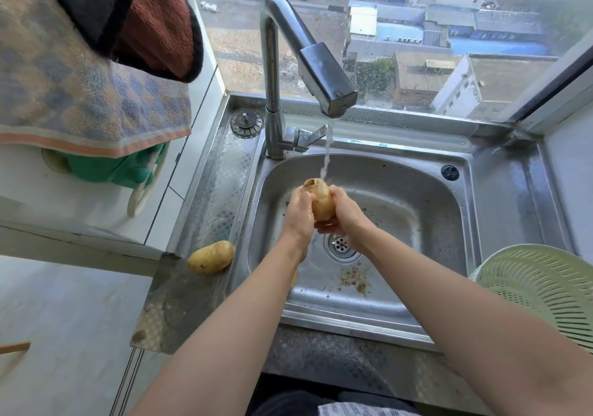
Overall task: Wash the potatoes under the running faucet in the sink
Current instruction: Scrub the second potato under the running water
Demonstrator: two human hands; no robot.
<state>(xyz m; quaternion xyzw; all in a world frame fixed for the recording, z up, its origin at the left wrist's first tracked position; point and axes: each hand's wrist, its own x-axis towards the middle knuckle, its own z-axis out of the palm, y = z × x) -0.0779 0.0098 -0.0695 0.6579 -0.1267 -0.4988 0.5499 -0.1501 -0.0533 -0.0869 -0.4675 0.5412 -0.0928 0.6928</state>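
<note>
A yellow-brown potato stands upright over the steel sink, its top right under the thin stream from the chrome faucet. My left hand wraps its left side and my right hand cups its right side and bottom. A second potato lies on the sink's left ledge, apart from both hands. A small yellow piece shows under my left forearm; what it is I cannot tell.
Brown dirt bits lie in the basin near the drain. A pale green colander sits at the right edge. Towels hang at upper left over green gloves. A sink strainer plug rests behind the faucet base.
</note>
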